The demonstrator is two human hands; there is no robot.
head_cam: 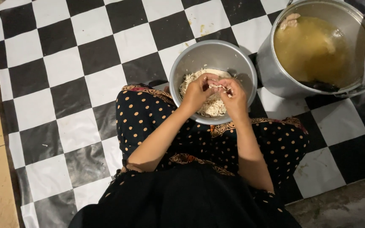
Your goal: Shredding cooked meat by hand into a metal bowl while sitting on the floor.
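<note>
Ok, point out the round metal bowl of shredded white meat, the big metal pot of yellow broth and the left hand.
round metal bowl (237, 63): head view, bare inner wall.
big metal pot (271, 67): head view, outer side wall.
left hand (197, 90): head view, back of hand.

Single head-worn view, looking steeply down from above seated person's lap. Close range: forearms enter from 6 o'clock, both hands meet at frame centre over metal bowl (213, 59). Checkered floor mat (64, 67) fills 9 to 12 o'clock; large pot (275, 76) at 2 o'clock.

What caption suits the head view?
Both hands, left and right, pull a shred of meat over a metal bowl.
</note>
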